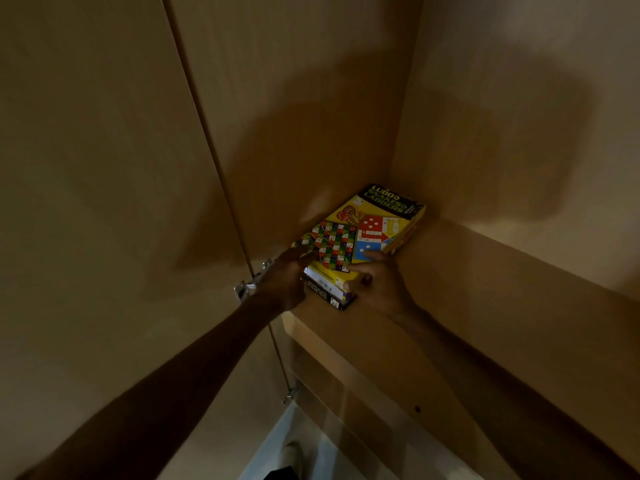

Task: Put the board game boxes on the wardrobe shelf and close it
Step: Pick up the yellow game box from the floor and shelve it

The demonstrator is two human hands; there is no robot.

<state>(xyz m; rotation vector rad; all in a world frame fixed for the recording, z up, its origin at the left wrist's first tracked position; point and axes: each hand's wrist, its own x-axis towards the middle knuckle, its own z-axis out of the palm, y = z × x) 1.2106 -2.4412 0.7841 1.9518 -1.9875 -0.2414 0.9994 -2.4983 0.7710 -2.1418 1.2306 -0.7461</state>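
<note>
Forearms (194, 358) outstretched; left hand (284, 280) presses flat-fingered, right hand (379, 287) pinches the stacked board game boxes (360, 233).

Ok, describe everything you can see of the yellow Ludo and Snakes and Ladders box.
The yellow box is flat, rectangular and closed, and looks like printed cardboard. Its lid shows a black title band at the far end, a chequered snakes board and a Ludo board. It lies flat atop a darker box, in the back corner of the wardrobe shelf. The left hand touches its near left corner; the right hand grips the near right corner, thumb on the end face.
</note>
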